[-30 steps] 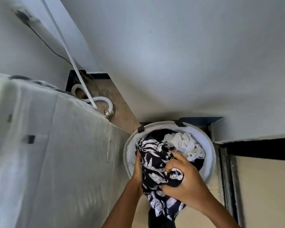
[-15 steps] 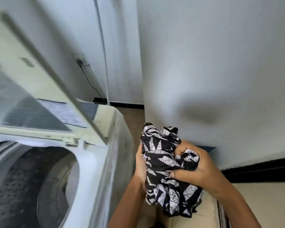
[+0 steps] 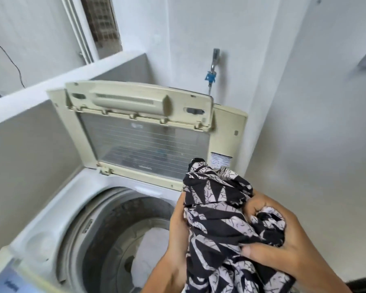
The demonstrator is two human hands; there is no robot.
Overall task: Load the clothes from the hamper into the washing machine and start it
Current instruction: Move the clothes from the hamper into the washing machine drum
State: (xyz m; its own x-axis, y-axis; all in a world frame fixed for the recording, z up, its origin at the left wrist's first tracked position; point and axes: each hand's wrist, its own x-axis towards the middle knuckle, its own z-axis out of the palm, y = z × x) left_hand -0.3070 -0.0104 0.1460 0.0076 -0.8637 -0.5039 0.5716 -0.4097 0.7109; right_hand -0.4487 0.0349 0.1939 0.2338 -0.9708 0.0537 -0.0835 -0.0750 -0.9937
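A bunched black-and-white patterned garment (image 3: 220, 225) is held at the right rim of the top-loading washing machine (image 3: 57, 212). My right hand (image 3: 287, 246) grips its right side with curled fingers. My left hand (image 3: 178, 233) holds its left side, mostly hidden behind the cloth. The machine's lid (image 3: 144, 132) stands raised and folded at the back. Inside the drum (image 3: 118, 233) lies a white garment (image 3: 150, 254). The hamper is out of view.
A tap with a blue fitting (image 3: 211, 75) is on the white wall behind the machine. A low grey partition wall (image 3: 25, 149) runs along the machine's left side. A window (image 3: 99, 26) is above it. White wall stands close on the right.
My view has swung from the hamper up to the machine. Both hands have lifted the patterned garment out of the hamper and brought it leftward to the drum's right rim.
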